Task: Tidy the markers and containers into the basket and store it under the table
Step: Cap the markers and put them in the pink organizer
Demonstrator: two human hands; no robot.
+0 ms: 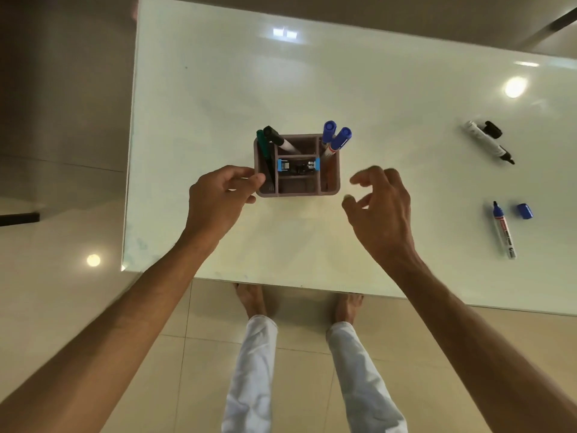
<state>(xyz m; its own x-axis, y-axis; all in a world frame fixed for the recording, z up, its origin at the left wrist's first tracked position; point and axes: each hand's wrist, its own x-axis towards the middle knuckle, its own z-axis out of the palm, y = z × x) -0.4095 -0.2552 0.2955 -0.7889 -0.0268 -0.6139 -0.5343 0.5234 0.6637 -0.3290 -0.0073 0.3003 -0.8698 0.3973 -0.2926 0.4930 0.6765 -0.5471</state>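
Brown plastic, that's what the basket looked like, a small divided caddy sitting near the middle of the glossy white table. Left hand had its fingers curled onto the left wall of it, thumb and fingertips pinching the rim. Right hand hung just off the right side, fingers loosely spread and holding nothing.

My guess is the thing is light and rigid, so a grip on both short walls should carry it fine, but that tabletop looked slick and the markers stand loose, so tipping it would spill them. A green marker and a black-capped marker leaned out to the far left, two blue-capped markers leaned far right.

Still out on the right: an uncapped black marker lying diagonally, tip pointing near-right, its black cap just beside it. Nearer, an uncapped blue marker lay almost near-to-far, tip pointing far, with its blue cap close by.
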